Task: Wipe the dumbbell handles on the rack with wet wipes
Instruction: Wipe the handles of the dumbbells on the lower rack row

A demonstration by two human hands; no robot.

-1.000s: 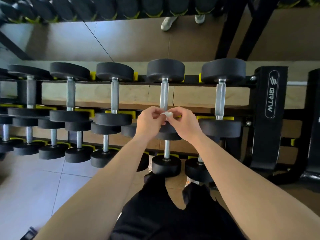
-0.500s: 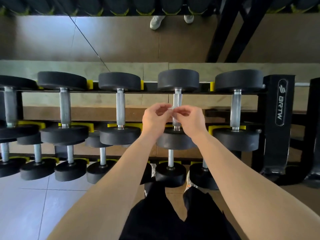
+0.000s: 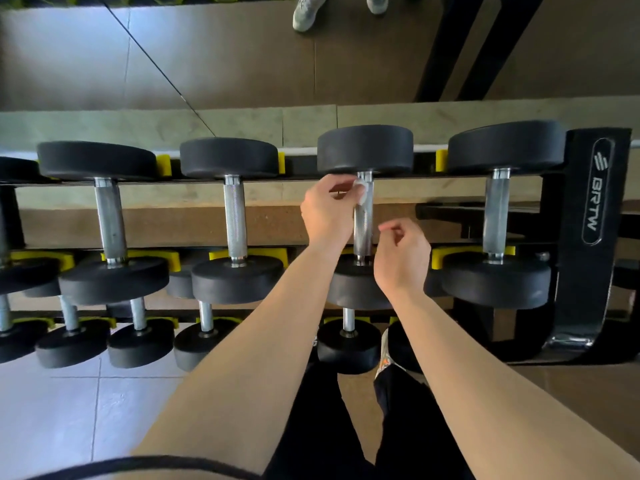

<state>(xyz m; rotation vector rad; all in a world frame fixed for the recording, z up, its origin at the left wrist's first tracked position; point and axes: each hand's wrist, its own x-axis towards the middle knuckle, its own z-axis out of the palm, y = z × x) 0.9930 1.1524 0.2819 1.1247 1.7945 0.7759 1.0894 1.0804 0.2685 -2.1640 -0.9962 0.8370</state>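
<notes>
A small white wet wipe (image 3: 361,192) is pinched in my left hand (image 3: 329,211) and pressed against the far end of a knurled steel handle (image 3: 363,233). That handle belongs to a black dumbbell (image 3: 365,148) on the top tier of the rack (image 3: 597,202). My right hand (image 3: 403,256) hovers just right of the handle's near end, fingers loosely curled and holding nothing. Other black dumbbells with steel handles (image 3: 235,220) sit to either side on the same tier.
Smaller dumbbells (image 3: 348,344) fill the lower tier above a tiled floor. Yellow cradles (image 3: 164,164) separate the weights. The black rack upright stands at the right. A mirror behind reflects a person's shoes (image 3: 306,13).
Both hands held the wipe together in front of the rack. Now my left hand alone has carried it up to the handle's far end, and my right hand has let go and dropped back.
</notes>
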